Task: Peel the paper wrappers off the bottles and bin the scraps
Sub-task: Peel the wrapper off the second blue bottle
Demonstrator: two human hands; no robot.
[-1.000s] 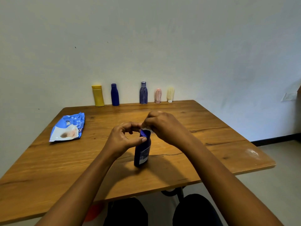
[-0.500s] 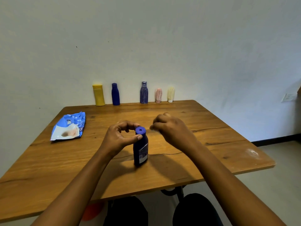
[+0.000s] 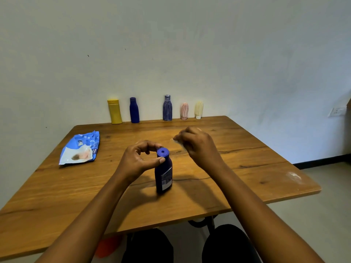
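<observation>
1. A small dark-blue plastic bottle stands upright at the middle of the brown wooden worktop. It has a printed label on its side and a hole in its round cap.
2. The left hand pinches the bottle's neck.
3. The right hand, apart from the bottle, pinches a pale, thin scrap.

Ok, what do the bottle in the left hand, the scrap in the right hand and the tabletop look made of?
Bottle: likely plastic, opaque dark blue, smooth with a dull sheen; printed label on its side. Scrap pinched by the right hand: thin, pale, half see-through, so film or thin paper; too blurred to tell. Tabletop: wood or veneer, visible grain and knots, satin finish.
</observation>
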